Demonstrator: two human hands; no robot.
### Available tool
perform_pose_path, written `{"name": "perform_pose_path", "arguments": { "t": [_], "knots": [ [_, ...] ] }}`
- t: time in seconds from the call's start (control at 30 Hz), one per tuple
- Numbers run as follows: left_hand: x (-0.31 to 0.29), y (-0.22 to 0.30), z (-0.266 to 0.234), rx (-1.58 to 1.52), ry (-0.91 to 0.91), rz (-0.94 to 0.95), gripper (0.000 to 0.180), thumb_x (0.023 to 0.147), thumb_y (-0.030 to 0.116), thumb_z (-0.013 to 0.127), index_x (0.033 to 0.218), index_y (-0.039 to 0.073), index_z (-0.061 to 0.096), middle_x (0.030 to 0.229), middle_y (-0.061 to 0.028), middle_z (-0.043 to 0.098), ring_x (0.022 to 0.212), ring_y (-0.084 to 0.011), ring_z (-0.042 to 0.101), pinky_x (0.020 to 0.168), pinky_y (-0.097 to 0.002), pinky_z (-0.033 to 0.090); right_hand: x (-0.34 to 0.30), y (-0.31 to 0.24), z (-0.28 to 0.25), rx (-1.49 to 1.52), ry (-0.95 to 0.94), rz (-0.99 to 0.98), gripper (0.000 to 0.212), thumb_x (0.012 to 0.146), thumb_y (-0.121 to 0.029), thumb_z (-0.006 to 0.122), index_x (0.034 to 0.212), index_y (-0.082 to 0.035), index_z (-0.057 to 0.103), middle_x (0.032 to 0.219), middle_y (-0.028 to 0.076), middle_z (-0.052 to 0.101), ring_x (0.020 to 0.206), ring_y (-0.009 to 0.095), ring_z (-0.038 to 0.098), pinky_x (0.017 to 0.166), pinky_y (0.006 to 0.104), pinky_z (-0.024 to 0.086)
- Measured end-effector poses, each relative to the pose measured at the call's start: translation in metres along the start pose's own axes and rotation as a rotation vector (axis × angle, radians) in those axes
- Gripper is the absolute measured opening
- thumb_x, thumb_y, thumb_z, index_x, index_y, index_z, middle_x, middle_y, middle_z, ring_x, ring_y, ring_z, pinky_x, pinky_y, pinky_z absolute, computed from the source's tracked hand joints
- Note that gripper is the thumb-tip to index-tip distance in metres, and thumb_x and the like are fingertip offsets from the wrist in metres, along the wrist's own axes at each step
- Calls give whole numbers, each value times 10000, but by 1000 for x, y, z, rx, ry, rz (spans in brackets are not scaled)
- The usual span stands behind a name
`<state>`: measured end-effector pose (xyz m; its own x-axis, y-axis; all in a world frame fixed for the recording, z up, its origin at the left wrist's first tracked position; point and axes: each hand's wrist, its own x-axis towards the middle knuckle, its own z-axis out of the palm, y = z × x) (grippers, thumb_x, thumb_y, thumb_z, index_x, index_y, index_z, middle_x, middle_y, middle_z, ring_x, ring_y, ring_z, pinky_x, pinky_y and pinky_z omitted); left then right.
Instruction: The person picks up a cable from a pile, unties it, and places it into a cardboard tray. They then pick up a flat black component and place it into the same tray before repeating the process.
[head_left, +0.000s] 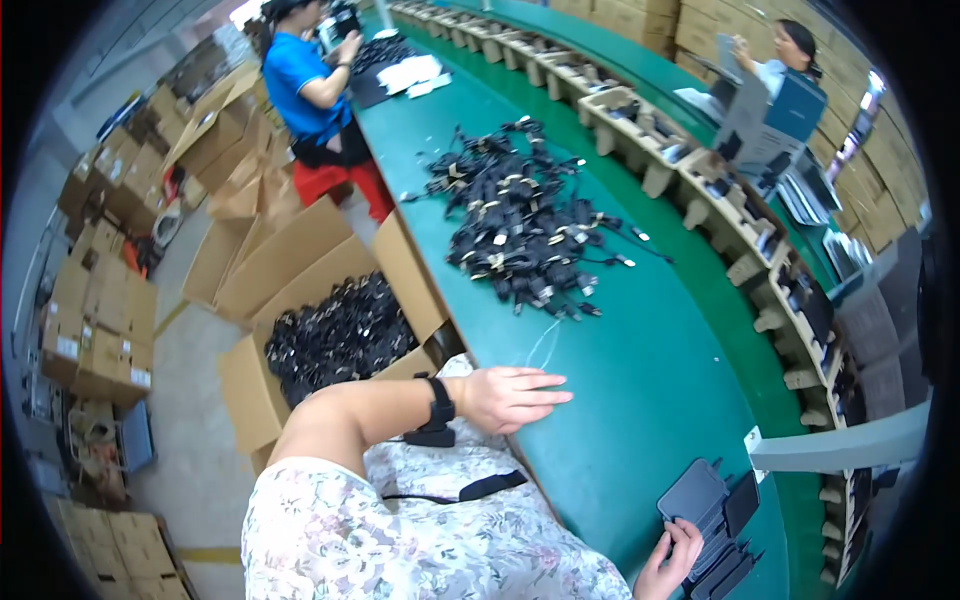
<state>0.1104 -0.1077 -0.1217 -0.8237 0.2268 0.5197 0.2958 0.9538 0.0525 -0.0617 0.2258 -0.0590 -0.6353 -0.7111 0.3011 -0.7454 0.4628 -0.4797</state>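
- Progress: a large heap of black bundled cables (520, 215) lies unsorted mid-counter; an open carton (335, 340) beside the green counter (640, 390) already holds many more; most handling appears left.
- Left hand (510, 398): rests flat on the counter edge, palm down; fingers extended, close together, holding nothing; well short of the heap; forearm crosses from the left, black wrist strap (440, 405) worn.
- Right hand (670, 565): at the lower edge; fingers curled against a stack of dark grey flat cases (710, 510); whether they grip it cannot be told.
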Motion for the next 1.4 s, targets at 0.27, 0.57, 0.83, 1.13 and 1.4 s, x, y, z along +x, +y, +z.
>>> {"name": "perform_pose_path", "arguments": {
  "t": [0.27, 0.57, 0.83, 1.13, 1.4],
  "knots": [
    [-10, -4, 11, 52, 224, -19, 207, 678, 134, 544, 854, 54, 617, 1192, -114, 575, 1108, -269, 549, 896, -335, 473, -4, 19, 17, -180, 123, 36, 108, 853, -15, 508, 938, 9, 570, 931, 141, 527, 894, 300, 501, 791, 372, 392],
    [-20, -5, 19, 67, 334, 1, 249, 680, 208, 573, 872, 58, 624, 1157, -129, 592, 1090, -270, 562, 878, -329, 479, 9, -34, 46, -282, 102, -187, 123, 836, -12, 510, 941, -14, 573, 917, 137, 514, 864, 295, 487, 753, 375, 373],
    [-19, -8, 36, -36, 531, 86, 295, 722, 233, 559, 915, 14, 607, 992, -144, 629, 954, -291, 607, 807, -336, 485, 11, -61, 76, -178, -62, -222, 145, 875, -51, 489, 967, 27, 570, 891, 214, 551, 817, 375, 520, 761, 426, 414],
    [-23, -9, 40, 0, 740, 120, 263, 708, 219, 542, 863, 11, 581, 750, -94, 581, 782, -280, 589, 672, -333, 443, 12, -50, 85, -300, -90, -234, 160, 874, -68, 493, 977, 35, 558, 890, 199, 547, 792, 341, 530, 743, 392, 436],
    [-16, 1, 65, -125, 595, 147, 343, 773, 265, 492, 915, -35, 574, 797, -160, 596, 826, -338, 597, 701, -376, 455, -3, -23, 94, -286, 43, -146, 113, 844, -26, 503, 925, -3, 579, 838, 146, 561, 749, 298, 527, 729, 344, 442]
  ]
}}
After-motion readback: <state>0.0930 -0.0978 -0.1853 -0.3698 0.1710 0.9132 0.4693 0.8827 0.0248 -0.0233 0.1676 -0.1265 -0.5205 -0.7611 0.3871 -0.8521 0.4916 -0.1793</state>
